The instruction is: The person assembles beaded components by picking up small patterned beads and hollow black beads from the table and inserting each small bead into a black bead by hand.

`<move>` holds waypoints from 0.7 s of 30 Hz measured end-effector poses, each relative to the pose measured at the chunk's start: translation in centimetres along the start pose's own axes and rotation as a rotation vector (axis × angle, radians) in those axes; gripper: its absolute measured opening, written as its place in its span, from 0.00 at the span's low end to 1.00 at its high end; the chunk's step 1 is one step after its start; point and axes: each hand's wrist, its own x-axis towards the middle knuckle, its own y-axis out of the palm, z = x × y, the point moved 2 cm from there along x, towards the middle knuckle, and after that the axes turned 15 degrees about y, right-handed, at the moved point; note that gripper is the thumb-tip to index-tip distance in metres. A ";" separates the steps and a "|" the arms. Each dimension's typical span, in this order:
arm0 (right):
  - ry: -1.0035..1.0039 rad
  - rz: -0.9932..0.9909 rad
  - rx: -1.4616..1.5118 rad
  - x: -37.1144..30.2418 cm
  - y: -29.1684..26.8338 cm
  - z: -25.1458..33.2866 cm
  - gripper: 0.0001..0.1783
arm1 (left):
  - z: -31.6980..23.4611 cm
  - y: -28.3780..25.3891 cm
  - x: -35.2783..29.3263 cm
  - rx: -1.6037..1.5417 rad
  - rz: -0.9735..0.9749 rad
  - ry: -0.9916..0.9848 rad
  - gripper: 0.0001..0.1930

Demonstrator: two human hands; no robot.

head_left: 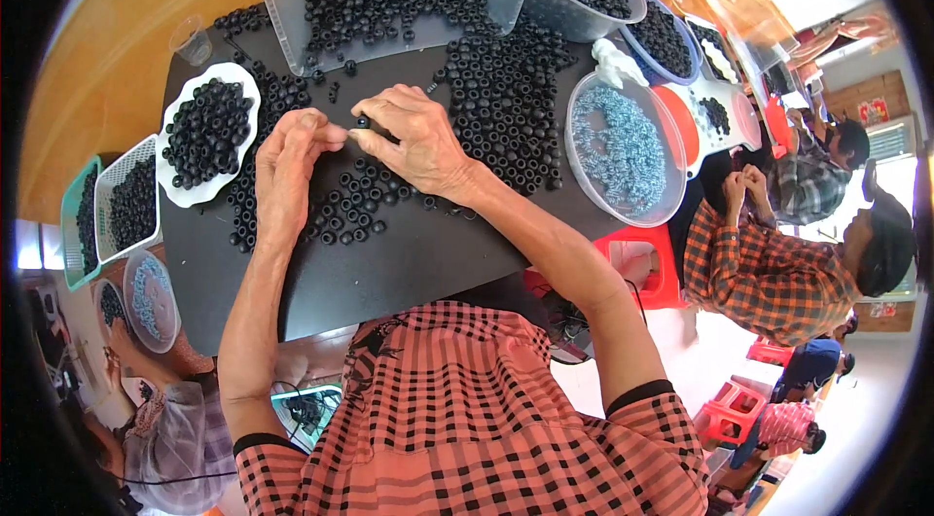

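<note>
Over the dark table, both my hands are raised close together with the fingertips almost meeting. Between thumb and forefinger of my right hand (418, 139) is a round black bead-like piece (363, 121). My left hand (290, 158) is closed in a pinch beside it; whatever its fingertips hold is too small to make out. Loose black pieces with holes (348, 210) lie under and between my wrists. A larger heap of them (506, 117) spreads to the right of my right hand. A white scalloped plate (182, 193) piled with the same pieces stands left of my left hand.
A clear bin (277, 20) tipped toward me spills black pieces at the back. On the right are a round tub (574, 132) of pale-blue, spring-like bits and more bowls (637, 10). Baskets (117, 246) stand left. Co-workers sit on both sides; a red stool (666, 273) is right.
</note>
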 end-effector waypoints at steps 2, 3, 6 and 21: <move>0.027 -0.027 -0.088 -0.1 -1.3 -0.2 0.12 | -0.2 0.1 0.2 0.023 0.003 0.015 0.13; 0.013 -0.044 -0.150 0.2 -2.5 -0.2 0.11 | 0.1 -0.1 0.1 0.044 -0.013 0.023 0.13; 0.139 -0.093 -0.243 2.9 -8.8 -1.3 0.10 | 0.5 -1.0 0.2 0.022 0.002 0.040 0.14; -0.001 0.181 -0.229 7.5 -1.5 -2.9 0.12 | 1.1 -0.8 0.2 -0.050 -0.004 0.013 0.11</move>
